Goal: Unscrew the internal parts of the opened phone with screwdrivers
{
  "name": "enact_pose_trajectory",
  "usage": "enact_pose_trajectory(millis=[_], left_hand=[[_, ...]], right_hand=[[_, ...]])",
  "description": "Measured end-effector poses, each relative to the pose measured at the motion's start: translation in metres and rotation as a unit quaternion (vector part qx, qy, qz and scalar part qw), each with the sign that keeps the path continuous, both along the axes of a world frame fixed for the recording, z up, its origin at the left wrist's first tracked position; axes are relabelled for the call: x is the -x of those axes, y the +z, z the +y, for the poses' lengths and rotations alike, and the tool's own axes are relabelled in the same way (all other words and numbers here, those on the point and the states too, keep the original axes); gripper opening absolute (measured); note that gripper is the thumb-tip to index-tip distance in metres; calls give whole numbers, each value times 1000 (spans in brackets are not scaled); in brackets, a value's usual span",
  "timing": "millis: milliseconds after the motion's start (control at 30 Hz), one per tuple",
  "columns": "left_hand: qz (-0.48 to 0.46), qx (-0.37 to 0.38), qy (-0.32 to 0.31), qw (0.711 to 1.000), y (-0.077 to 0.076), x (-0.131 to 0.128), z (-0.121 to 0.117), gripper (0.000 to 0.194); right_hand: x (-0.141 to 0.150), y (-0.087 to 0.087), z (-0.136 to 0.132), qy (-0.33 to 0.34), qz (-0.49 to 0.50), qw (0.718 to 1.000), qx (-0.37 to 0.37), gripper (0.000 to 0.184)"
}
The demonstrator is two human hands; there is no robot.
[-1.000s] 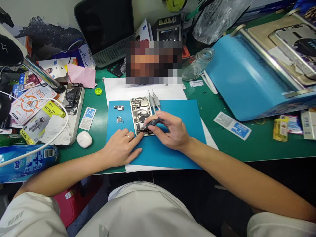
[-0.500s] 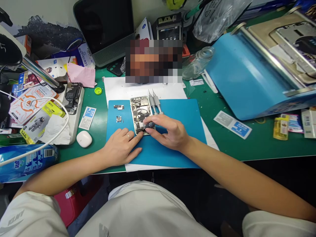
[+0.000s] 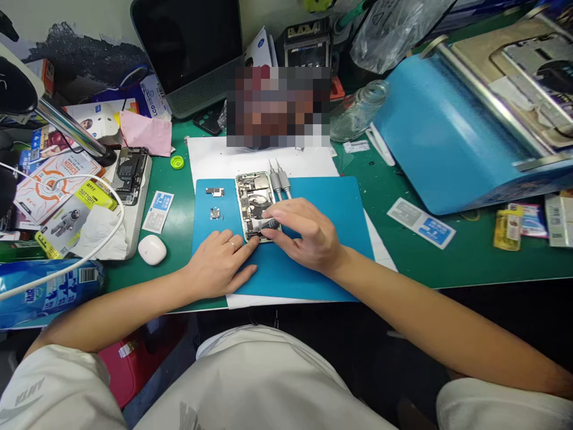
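Note:
An opened smartphone (image 3: 251, 200) with its inner parts bare lies on a blue mat (image 3: 313, 278). My right hand (image 3: 308, 236) is closed on a grey screwdriver (image 3: 268, 224), held low and slanted over the phone's lower part; its tip is too small to make out. My left hand (image 3: 219, 261) lies on the mat with fingers stretched, the index fingertip at the phone's lower left edge. Two more screwdrivers (image 3: 280, 176) lie side by side against the phone's right edge. Left of the phone are a small metal part (image 3: 215, 192) and a small board piece (image 3: 215, 212) with tiny bits beside it.
A second opened phone (image 3: 129, 173) rests on a white box at left, near stacked packages (image 3: 58, 185) and a white earbud case (image 3: 152, 249). A blue machine (image 3: 430, 143) stands at right, beside a glass jar (image 3: 360, 110). A dark tablet-like screen (image 3: 188, 48) stands behind.
The screwdriver in my right hand has changed its slant and now points more to the left over the phone. My left hand has stayed in place.

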State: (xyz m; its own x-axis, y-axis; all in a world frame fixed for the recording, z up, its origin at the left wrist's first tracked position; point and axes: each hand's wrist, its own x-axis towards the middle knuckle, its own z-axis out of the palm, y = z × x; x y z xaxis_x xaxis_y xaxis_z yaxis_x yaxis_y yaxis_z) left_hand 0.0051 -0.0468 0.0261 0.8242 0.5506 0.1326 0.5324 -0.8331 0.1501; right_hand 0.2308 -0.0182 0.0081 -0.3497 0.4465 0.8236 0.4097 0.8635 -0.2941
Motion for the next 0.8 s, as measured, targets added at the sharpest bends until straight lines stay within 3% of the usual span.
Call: enact_pose_trajectory(millis=[133, 367, 800], left_hand=[[3, 3, 2, 1000, -1, 1, 0, 50], [-9, 0, 3, 1000, 0, 1, 0, 49], [-11, -5, 3, 1000, 0, 0, 0, 45]], right_hand=[[1, 2, -2, -27, -6, 1000, -9, 61], [3, 4, -2, -25, -7, 1000, 6, 62], [2, 4, -1, -39, -24, 998, -32, 61]])
